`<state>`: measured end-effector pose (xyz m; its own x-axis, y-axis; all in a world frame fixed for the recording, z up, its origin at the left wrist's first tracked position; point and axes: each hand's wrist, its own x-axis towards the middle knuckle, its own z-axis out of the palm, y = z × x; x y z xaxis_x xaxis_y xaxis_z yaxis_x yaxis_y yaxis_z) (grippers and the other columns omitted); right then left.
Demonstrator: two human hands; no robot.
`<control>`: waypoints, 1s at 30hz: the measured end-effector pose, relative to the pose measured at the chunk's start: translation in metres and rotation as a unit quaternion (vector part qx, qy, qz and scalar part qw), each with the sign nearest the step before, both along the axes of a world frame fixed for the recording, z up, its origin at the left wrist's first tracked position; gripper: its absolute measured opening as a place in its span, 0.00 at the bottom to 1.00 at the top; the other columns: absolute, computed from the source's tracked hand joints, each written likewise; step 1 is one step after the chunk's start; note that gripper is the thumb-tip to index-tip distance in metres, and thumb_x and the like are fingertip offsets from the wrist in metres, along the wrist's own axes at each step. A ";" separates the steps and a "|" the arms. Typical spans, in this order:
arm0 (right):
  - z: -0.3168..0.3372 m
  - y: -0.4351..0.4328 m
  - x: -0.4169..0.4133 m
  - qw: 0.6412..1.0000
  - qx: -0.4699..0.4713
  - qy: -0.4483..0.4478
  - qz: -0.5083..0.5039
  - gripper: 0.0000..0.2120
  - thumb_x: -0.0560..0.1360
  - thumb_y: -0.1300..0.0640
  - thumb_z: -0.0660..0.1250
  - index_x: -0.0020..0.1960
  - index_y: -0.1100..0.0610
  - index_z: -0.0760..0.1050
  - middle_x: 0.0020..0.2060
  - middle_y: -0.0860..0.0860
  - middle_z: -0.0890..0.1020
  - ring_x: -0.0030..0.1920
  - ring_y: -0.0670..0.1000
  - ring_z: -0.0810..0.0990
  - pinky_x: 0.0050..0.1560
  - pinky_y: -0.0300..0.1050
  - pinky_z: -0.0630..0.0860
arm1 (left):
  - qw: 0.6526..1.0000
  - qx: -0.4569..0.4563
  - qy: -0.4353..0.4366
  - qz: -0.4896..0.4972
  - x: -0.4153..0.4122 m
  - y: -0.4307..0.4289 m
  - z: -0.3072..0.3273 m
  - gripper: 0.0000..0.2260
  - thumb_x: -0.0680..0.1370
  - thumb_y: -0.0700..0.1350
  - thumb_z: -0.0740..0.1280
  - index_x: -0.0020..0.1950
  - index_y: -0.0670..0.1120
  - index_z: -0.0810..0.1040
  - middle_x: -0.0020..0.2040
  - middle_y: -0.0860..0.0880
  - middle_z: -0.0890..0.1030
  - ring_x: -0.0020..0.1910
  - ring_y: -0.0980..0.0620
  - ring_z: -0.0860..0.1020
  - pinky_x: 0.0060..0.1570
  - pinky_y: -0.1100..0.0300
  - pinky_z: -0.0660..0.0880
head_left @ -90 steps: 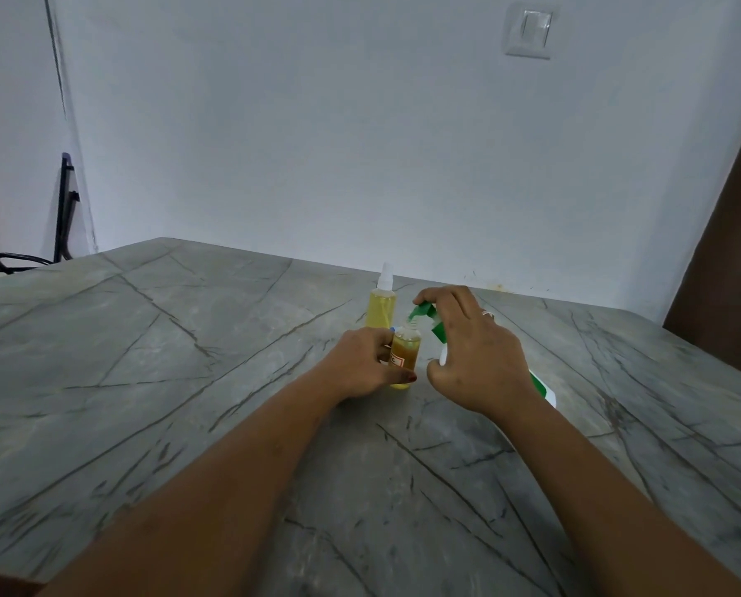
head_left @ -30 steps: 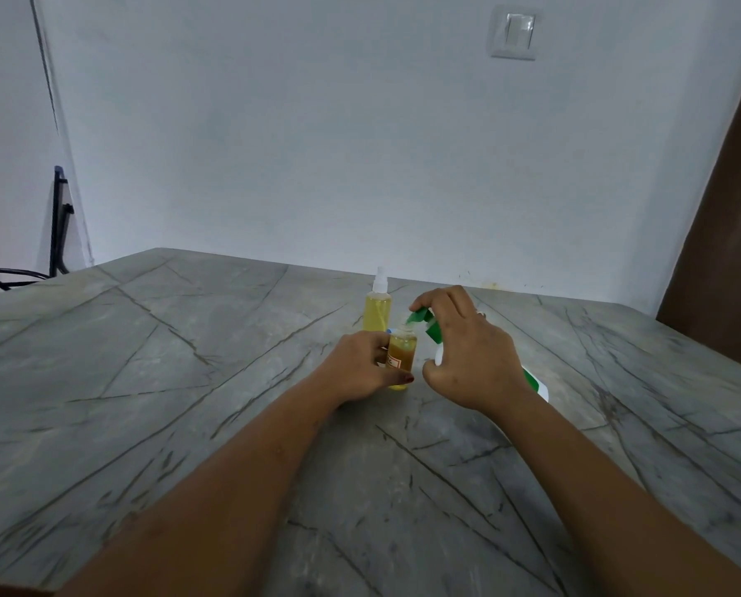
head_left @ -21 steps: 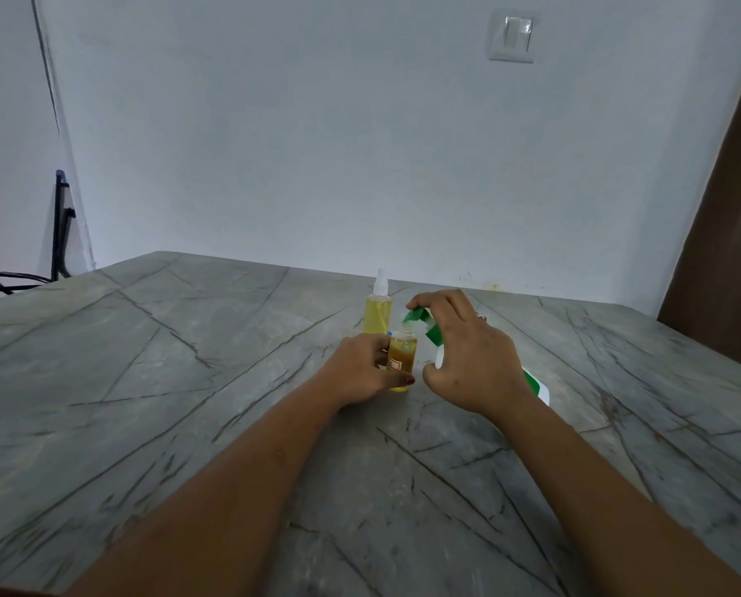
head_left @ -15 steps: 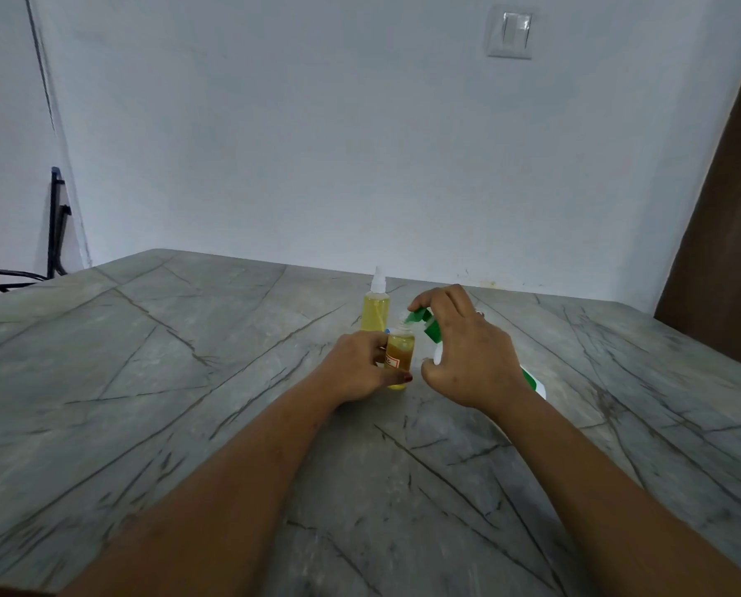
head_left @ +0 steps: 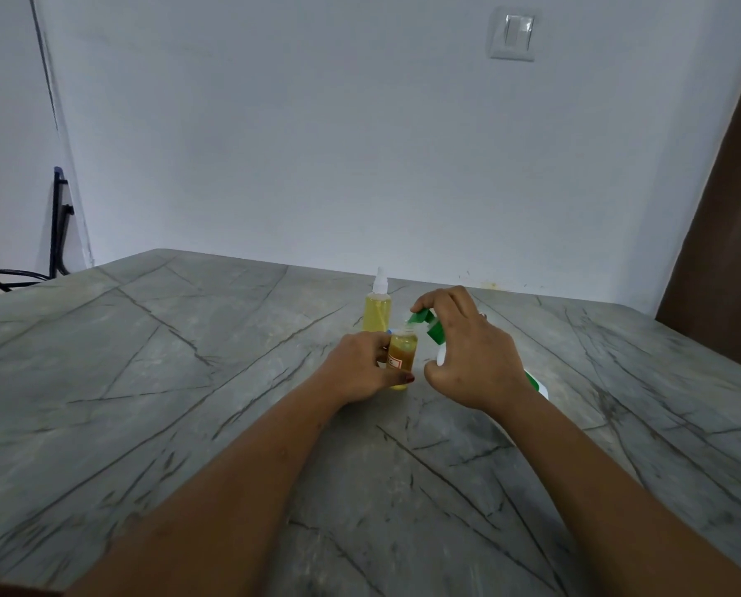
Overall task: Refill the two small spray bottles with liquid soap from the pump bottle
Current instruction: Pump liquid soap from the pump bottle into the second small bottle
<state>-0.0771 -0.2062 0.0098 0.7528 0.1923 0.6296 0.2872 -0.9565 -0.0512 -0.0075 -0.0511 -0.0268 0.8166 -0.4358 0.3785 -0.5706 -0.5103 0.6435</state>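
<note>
My left hand (head_left: 360,367) grips a small open bottle (head_left: 402,354) of amber liquid with a white label, standing on the grey marble table (head_left: 187,381). My right hand (head_left: 472,359) holds the pump bottle (head_left: 429,328), fingers over its green pump head; the spout sits right over the small bottle's mouth. The pump bottle's white and green body (head_left: 536,383) is mostly hidden behind my right hand. A second, taller spray bottle (head_left: 377,310) with yellow liquid and a white capped top stands just behind, untouched.
The table's far edge runs along a white wall with a light switch (head_left: 513,33). A dark chair frame (head_left: 54,234) stands at the far left. A brown door or panel (head_left: 730,234) rises at the right.
Both hands and the bottles stay in nearly the same place; only the camera view has shifted slightly.
</note>
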 end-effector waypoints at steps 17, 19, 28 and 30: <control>0.001 -0.014 -0.003 0.955 0.257 -0.114 0.094 0.40 0.62 0.63 0.72 0.68 0.42 0.60 0.59 0.42 0.68 0.51 0.39 0.71 0.44 0.30 0.73 | 1.000 0.014 -0.002 0.018 0.005 0.001 -0.005 0.21 0.70 0.54 0.72 0.60 0.50 0.76 0.58 0.49 0.80 0.53 0.55 0.77 0.55 0.60 0.71; 0.001 -0.016 -0.002 0.929 0.328 -0.124 0.123 0.40 0.63 0.66 0.71 0.69 0.45 0.60 0.60 0.44 0.69 0.55 0.41 0.71 0.51 0.26 0.69 | 1.000 0.015 -0.008 0.018 0.006 0.001 -0.006 0.21 0.69 0.55 0.72 0.59 0.51 0.76 0.57 0.50 0.80 0.50 0.58 0.76 0.52 0.61 0.70; 0.002 -0.023 -0.003 0.894 0.422 -0.089 0.122 0.40 0.66 0.64 0.70 0.72 0.47 0.56 0.60 0.52 0.69 0.57 0.53 0.73 0.56 0.48 0.73 | 0.999 0.014 -0.029 0.022 0.009 0.005 -0.008 0.21 0.68 0.58 0.72 0.59 0.53 0.76 0.55 0.51 0.81 0.47 0.60 0.75 0.53 0.59 0.73; 0.001 -0.024 -0.001 0.903 0.411 -0.054 0.112 0.38 0.68 0.63 0.71 0.72 0.46 0.56 0.57 0.54 0.71 0.53 0.53 0.74 0.52 0.47 0.73 | 0.999 0.021 -0.028 0.029 0.008 0.005 -0.008 0.22 0.68 0.59 0.71 0.59 0.53 0.76 0.55 0.51 0.81 0.47 0.59 0.76 0.54 0.56 0.74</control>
